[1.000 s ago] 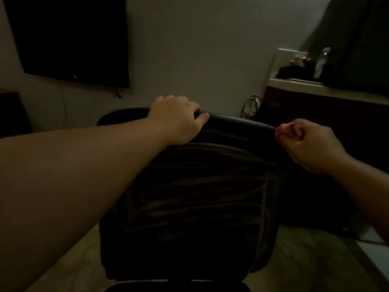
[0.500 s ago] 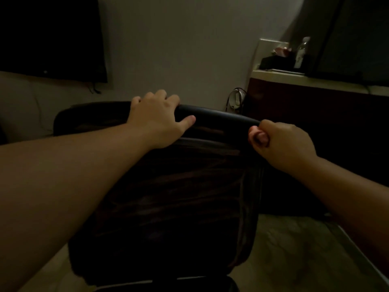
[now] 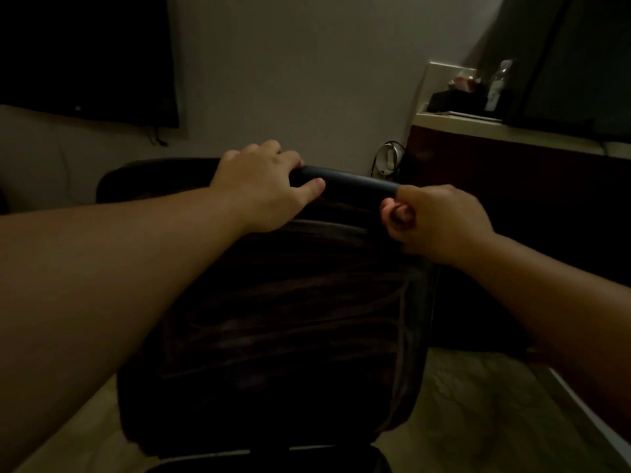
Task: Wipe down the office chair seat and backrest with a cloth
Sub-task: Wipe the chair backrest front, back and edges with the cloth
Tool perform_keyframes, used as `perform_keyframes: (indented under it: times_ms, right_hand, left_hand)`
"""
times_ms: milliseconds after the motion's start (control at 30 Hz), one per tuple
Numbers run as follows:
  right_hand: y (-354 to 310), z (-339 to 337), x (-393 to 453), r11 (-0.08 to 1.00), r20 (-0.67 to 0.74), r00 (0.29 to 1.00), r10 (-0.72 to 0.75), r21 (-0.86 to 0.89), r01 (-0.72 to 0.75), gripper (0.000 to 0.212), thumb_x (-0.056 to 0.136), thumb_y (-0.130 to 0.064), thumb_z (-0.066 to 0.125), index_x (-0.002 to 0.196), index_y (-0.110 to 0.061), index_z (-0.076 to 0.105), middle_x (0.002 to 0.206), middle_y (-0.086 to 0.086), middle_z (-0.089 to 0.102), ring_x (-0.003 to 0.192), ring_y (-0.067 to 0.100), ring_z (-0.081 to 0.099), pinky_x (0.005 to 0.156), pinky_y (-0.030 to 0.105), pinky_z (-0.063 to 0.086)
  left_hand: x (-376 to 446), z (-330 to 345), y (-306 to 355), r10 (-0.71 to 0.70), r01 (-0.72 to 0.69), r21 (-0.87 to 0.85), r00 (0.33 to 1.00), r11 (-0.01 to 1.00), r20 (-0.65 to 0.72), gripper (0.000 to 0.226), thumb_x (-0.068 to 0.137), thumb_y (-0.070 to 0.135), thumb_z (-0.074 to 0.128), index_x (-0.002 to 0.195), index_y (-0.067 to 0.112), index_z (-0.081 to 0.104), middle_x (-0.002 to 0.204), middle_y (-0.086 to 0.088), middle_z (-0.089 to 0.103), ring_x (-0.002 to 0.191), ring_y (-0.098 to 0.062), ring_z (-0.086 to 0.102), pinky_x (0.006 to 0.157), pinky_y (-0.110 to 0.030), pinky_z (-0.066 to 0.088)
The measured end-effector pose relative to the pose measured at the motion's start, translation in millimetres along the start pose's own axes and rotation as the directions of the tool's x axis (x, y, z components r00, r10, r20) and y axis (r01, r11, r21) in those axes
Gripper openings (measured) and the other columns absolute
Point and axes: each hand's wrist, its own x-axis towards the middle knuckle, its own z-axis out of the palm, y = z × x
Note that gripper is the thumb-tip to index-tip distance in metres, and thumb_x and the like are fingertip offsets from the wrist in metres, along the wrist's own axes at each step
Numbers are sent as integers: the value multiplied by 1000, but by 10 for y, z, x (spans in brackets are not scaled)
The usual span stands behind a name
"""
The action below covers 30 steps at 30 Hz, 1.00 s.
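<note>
Both hands have closed in along the top edge of the chair since a moment ago, the right one sliding left toward its partner. Nearest us, the dark backrest [image 3: 283,319] fills the lower middle, seen from behind, the seat's edge [image 3: 266,464] just peeking below. Up at the rim, the left hand [image 3: 269,189] grasps the top bar, fingers curled over, thumb along the near side. Just beside it, the right hand [image 3: 433,220] is clenched against the bar's right end; whether it holds a cloth I cannot tell. Beyond, a wall-mounted screen [image 3: 85,59] at left, a counter [image 3: 495,131] with a bottle [image 3: 496,85] at right.
</note>
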Motion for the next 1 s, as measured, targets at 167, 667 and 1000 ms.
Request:
perform_keyframes:
  times_ms: [167, 667, 1000]
  right_hand:
    - [-338, 112, 48, 990, -18, 997, -70, 118, 72, 20, 98, -48, 66, 96, -33, 54, 84, -9, 57, 75, 17, 59, 67, 33, 47]
    - [-732, -25, 351, 970, -119, 973, 197, 166, -176, 29, 98, -53, 63, 100, -25, 60, 86, 0, 62, 75, 22, 61, 70, 39, 55]
    - [-885, -23, 304, 944, -86, 963, 257, 238, -230, 29, 99, -52, 63, 101, -23, 60, 91, 3, 65, 78, 24, 63, 71, 38, 55]
  left_hand:
    - [23, 17, -46, -5, 5, -10, 1000, 1000, -25, 80, 87, 83, 25, 141, 32, 55, 133, -3, 56, 126, -29, 52, 108, -53, 41]
    - [33, 10, -83, 23, -25, -54, 999, 998, -46, 59, 102, 66, 29, 140, 31, 59, 135, -3, 57, 129, -28, 53, 109, -48, 40]
    - [-261, -248, -1115, -271, 260, -152, 961, 953, -55, 75, 87, 82, 22, 113, 30, 70, 124, -10, 69, 115, -37, 63, 97, -48, 50]
